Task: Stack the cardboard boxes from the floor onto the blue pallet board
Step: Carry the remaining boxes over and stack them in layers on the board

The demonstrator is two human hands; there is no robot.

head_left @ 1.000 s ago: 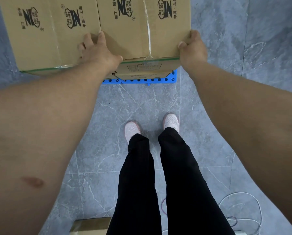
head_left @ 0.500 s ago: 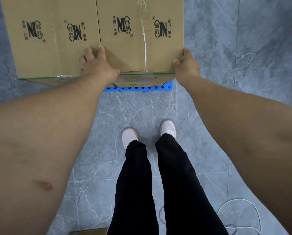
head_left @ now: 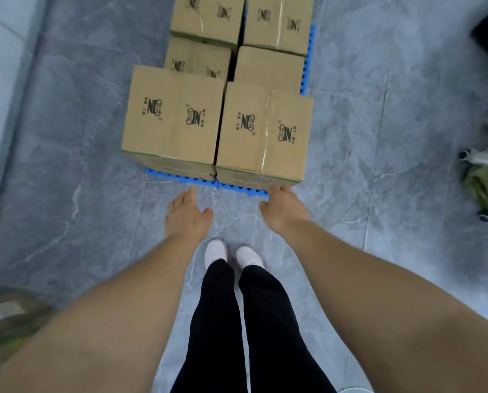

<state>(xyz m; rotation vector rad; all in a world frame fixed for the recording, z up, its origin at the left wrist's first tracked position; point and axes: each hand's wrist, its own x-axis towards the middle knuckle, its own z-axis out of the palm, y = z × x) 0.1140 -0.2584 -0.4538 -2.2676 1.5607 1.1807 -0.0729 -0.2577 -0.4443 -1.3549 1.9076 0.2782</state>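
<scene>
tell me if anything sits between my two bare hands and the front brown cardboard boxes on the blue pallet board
Nothing visible does. The left hand and right hand hover empty before the front brown cardboard boxes on the blue pallet board.

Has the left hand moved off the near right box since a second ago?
Yes. The left hand has come off the near right box and now hangs open over the floor, on the person's side of the blue pallet board, touching nothing.

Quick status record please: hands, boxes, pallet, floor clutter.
left hand: open, empty, clear of boxes
right hand: empty, at near-right box's lower edge; contact unclear
brown cardboard boxes: six tops visible, two columns, near pair highest
blue plastic pallet board: edge showing under boxes
grey tiled floor: green bundle far right
</scene>
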